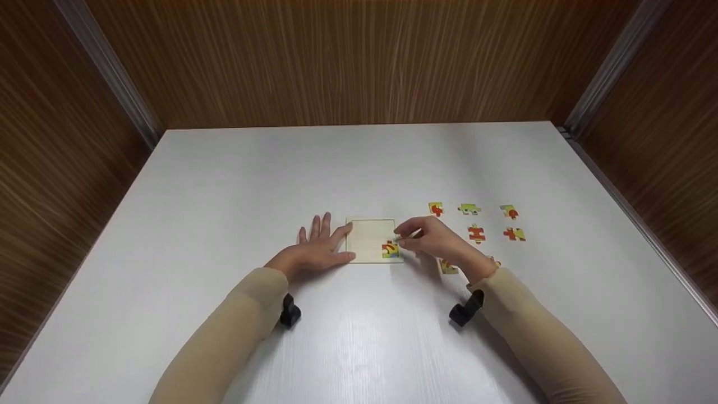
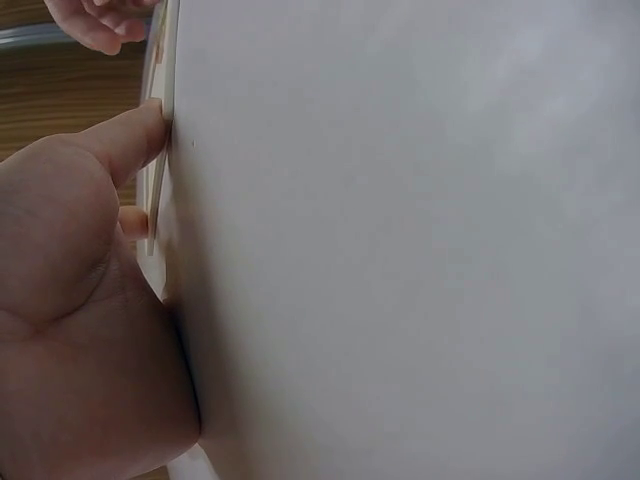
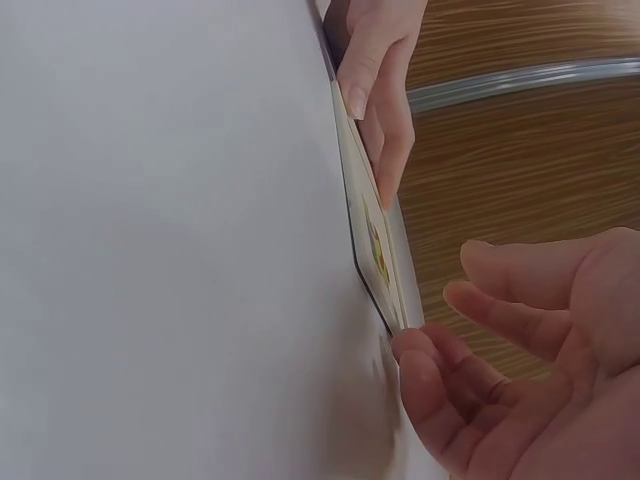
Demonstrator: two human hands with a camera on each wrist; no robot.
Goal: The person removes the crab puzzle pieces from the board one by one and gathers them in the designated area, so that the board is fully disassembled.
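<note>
sleeves (image 1: pixel 247 314): beige, snug; wrist mounts (image 1: pixel 290 311): black; hands: bare

White table (image 1: pixel 359 168) amid brown wood-grain walls (image 1: pixel 359 56) with grey metal corner strips (image 1: pixel 106 67).

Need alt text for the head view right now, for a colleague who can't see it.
A left hand rests flat against a puzzle board on a white table, while the right hand touches its right edge beside one fitted piece. Loose pieces lie to the right.
</note>
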